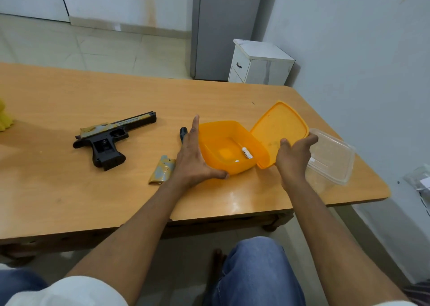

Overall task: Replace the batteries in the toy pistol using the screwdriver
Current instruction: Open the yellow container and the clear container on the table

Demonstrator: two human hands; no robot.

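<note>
The black and gold toy pistol point(111, 140) lies on its side on the wooden table point(69, 201), its grip open. Its gold grip cover point(162, 170) lies loose just to the right of it. A black screwdriver point(183, 133) peeks out behind my left hand point(194, 159), which steadies the near left side of an orange box point(216, 142). One battery point(247, 153) and a small screw lie inside the box. My right hand point(294, 156) holds the orange lid point(279, 131) tilted up at the box's right side.
A clear plastic container point(330, 156) sits behind my right hand near the table's right edge. A yellow object point(4, 117) is at the far left edge. A small white cabinet point(260, 63) stands on the floor beyond the table.
</note>
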